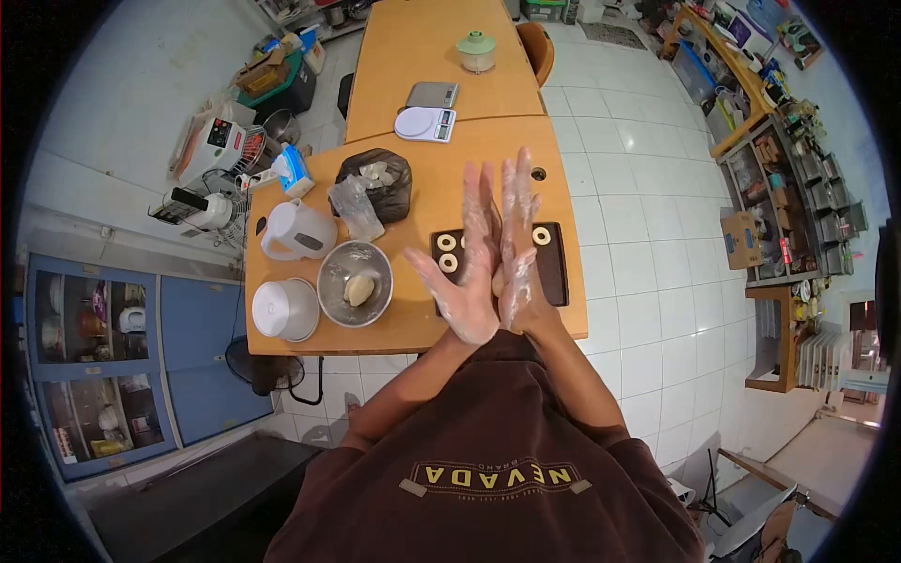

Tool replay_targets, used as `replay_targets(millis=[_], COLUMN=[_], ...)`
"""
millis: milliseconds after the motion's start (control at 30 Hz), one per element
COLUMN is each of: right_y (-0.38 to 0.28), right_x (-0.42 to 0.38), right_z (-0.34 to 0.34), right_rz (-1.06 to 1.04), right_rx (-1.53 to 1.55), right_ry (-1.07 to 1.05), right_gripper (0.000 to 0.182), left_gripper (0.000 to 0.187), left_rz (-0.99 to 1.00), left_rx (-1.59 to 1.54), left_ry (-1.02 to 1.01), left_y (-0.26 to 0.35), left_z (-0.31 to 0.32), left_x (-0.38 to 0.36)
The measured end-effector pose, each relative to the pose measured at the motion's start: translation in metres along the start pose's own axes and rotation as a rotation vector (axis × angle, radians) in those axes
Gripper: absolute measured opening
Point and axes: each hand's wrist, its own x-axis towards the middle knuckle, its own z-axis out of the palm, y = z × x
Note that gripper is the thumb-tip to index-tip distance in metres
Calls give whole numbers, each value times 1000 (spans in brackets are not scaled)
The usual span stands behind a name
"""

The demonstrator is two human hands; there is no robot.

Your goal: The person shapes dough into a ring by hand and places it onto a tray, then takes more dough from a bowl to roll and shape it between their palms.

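Note:
Both hands are raised over a dark baking tray point(556, 272), coated in white floury residue. My left hand point(471, 272) has its fingers stretched upward and its thumb out to the left. Beside it, my right hand point(519, 253) is turned edge-on, fingers straight. The palms face each other, with a pale bit low between them that I cannot tell as dough or as part of the tray. Ring-shaped dough pieces point(446, 242) lie on the tray, another ring point(542, 235) at its right; the hands hide the middle. A dough lump point(358, 289) rests in a steel bowl point(324, 296).
Left of the bowl stand a white tub point(272, 310) and a white pitcher point(302, 230). Behind them are a black plastic bag point(394, 192), a tissue box point(296, 174), a white kitchen scale point(422, 122), a grey scale point(434, 94) and a green-lidded container point(477, 52).

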Motion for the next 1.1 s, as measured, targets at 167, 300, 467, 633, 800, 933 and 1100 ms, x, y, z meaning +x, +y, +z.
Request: replay_targets(millis=[167, 300, 467, 633, 800, 933, 1100], right_y=[6, 1, -6, 18, 14, 3, -12], right_x=[-13, -16, -3, -2, -5, -16, -9], right_z=[13, 15, 10, 6, 5, 10, 3], right_rz=[35, -5, 7, 49, 57, 22, -37], right_rx=[-12, 22, 190, 112, 6, 48, 108], right_ry=[-40, -35, 8, 6, -70, -79, -36], right_gripper=[92, 93, 96, 97, 91, 89, 91], left_gripper=[118, 113, 115, 117, 117, 115, 115], left_rz=[-27, 0, -24, -88, 40, 4, 43], left_rx=[-11, 179, 362, 364, 29, 2, 107], left_ry=[81, 64, 6, 28, 82, 87, 46], left_y=[-3, -24, -35, -29, -6, -9, -28], left_z=[-19, -39, -48, -46, -21, -40, -35], left_x=[21, 23, 5, -10, 23, 32, 12])
